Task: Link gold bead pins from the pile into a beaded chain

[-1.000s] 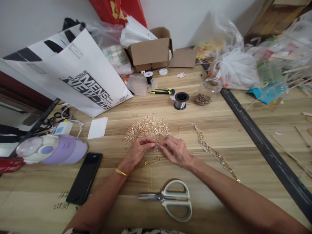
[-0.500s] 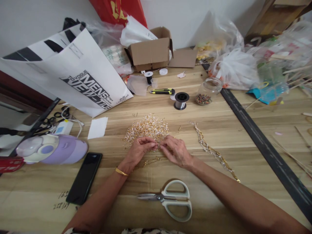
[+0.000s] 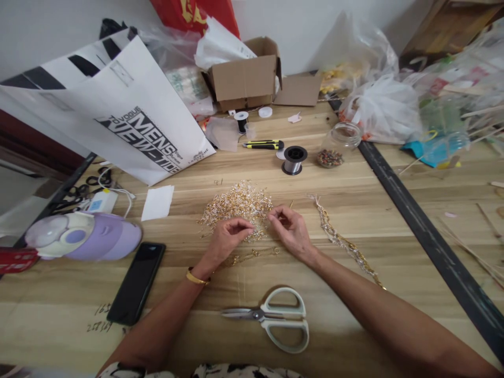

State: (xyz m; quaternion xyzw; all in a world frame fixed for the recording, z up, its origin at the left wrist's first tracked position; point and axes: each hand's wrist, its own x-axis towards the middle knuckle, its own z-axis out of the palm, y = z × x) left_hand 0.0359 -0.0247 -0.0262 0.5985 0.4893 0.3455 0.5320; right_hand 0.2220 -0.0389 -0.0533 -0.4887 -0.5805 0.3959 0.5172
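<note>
A heap of small gold and clear beaded pieces point(image 3: 236, 202) lies on the wooden table, just beyond my hands. At its near left edge, my left hand point(image 3: 228, 236) has thumb and forefinger pinched together; whatever sits between the tips is too small to make out. To the right of the heap, my right hand point(image 3: 291, 231) also has its thumb and fingertips together, and I cannot see what they hold. A gold chain point(image 3: 254, 253) lies on the table below the hands. Several gold and silver strands point(image 3: 338, 239) stretch out in a bundle to the right.
White-handled scissors point(image 3: 271, 317) lie near the front edge. A phone point(image 3: 136, 283) and a purple bottle point(image 3: 86, 236) are at left. Behind the heap are a wire spool point(image 3: 293, 159), a utility knife point(image 3: 263, 144), a glass jar of beads point(image 3: 336, 144) and a cardboard box point(image 3: 246, 81).
My hands have drawn apart: the right one has moved to the right, away from the left. More of the gold chain beneath them shows. The view has shifted slightly.
</note>
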